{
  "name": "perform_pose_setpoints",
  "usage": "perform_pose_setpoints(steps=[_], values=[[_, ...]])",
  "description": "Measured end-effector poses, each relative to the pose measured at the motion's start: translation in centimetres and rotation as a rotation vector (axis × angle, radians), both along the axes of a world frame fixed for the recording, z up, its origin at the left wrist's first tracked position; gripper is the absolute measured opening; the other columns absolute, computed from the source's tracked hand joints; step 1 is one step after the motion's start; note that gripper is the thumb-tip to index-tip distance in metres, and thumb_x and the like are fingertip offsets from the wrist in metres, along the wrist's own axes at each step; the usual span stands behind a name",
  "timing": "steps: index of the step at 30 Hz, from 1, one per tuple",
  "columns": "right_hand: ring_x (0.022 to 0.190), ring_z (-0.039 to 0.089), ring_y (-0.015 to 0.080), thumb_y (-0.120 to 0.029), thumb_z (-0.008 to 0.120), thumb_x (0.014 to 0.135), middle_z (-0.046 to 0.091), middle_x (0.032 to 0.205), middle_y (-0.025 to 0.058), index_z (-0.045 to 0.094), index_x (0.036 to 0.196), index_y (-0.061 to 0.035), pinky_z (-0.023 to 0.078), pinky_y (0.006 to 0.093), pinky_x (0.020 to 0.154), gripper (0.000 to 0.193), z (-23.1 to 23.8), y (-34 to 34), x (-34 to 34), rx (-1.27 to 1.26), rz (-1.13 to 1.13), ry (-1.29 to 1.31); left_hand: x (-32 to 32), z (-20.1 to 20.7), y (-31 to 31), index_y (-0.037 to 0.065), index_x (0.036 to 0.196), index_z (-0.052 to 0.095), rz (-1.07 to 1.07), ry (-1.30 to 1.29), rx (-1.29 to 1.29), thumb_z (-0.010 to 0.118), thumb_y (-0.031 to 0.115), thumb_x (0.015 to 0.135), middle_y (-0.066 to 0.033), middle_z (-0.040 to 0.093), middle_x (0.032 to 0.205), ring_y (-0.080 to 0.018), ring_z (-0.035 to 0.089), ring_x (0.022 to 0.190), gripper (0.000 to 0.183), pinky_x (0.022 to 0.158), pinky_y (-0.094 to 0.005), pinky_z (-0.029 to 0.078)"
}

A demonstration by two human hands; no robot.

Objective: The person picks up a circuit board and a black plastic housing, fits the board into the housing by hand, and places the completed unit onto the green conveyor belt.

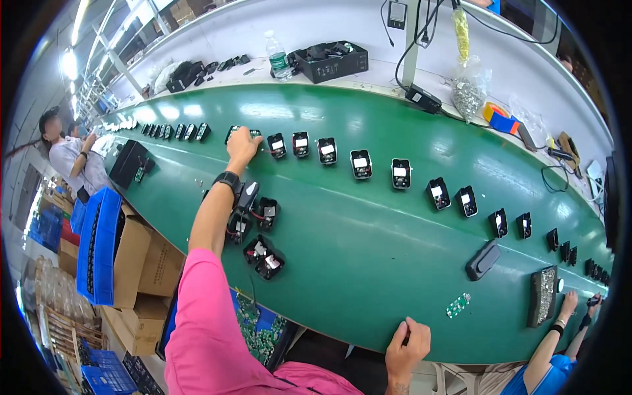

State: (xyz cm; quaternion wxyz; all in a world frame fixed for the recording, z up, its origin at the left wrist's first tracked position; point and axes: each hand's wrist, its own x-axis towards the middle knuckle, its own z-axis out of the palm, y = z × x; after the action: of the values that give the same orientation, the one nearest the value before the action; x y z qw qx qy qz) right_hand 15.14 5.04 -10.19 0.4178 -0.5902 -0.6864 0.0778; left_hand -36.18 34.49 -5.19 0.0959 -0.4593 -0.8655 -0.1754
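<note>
My left arm, in a pink sleeve with a black wristband, stretches far across the green table. My left hand (242, 146) is closed on a black plastic housing (232, 133), whose inside is mostly hidden by the fingers. To its right, open black housings with white labels inside, such as this near one (276, 145), run in a line along the table. Below my left forearm sits a cluster of open black housings with red wires (266, 214). My right hand (407, 347) rests at the front edge, fingers curled together; what they hold, if anything, is hidden.
A green circuit board (458, 305), a black closed case (484, 260) and a tray of small metal parts (544, 296) lie at right, near a co-worker's hands (570, 303). A bin of circuit boards (260, 332) sits by my lap. A shelf (368, 82) borders the far side.
</note>
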Motion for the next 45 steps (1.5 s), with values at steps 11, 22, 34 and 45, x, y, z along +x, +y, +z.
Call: perform_pose_setpoints(steps=[11,22,34,45], values=[[0.067,0.059,0.029,0.002,0.066,0.083,0.064,0.078,0.0124,0.068,0.09,-0.0001,0.046,0.0381,0.059,0.007,1.1,1.5,0.5,-0.001,0.019,0.142,2.5,1.8,2.6,-0.006,0.132,0.052,-0.773,0.225,-0.315,0.076,0.028,0.068,-0.0272,0.062,0.12,-0.043,0.058,0.113,0.076,0.101,-0.048,0.045],[0.084,0.061,0.0245,-0.011,0.077,0.079,0.057,0.101,0.0148,0.059,0.111,0.001,0.05,0.0352,0.068,0.039,2.5,5.1,10.2,-0.168,-0.34,-0.126,26.4,6.7,-15.0,0.001,0.111,0.058,-1.215,0.037,-0.229,0.086,0.021,0.062,-0.0189,0.065,0.097,-0.0384,0.061,0.096,0.06,0.08,-0.0468,0.049],[0.067,0.057,0.0082,0.003,0.068,0.086,0.062,0.088,0.0056,0.061,0.117,-0.0015,0.045,0.0214,0.056,0.033,4.2,0.2,6.0,-0.337,0.083,0.722,32.9,3.0,-28.7,0.003,0.123,0.064,-0.901,-0.695,0.152,0.083,0.022,0.078,-0.0113,0.063,0.103,-0.0218,0.064,0.086,0.052,0.073,-0.0329,0.051],[0.08,0.057,0.0106,-0.003,0.062,0.093,0.061,0.095,0.0053,0.056,0.112,0.0041,0.046,0.0203,0.066,0.021,2.4,-3.5,0.7,-0.44,0.407,0.734,34.9,-1.0,-33.3,-0.004,0.1,0.068,-0.595,-1.848,0.169,0.066,0.016,0.097,-0.0037,0.067,0.08,-0.0083,0.063,0.064,0.02,0.057,-0.0236,0.051]])
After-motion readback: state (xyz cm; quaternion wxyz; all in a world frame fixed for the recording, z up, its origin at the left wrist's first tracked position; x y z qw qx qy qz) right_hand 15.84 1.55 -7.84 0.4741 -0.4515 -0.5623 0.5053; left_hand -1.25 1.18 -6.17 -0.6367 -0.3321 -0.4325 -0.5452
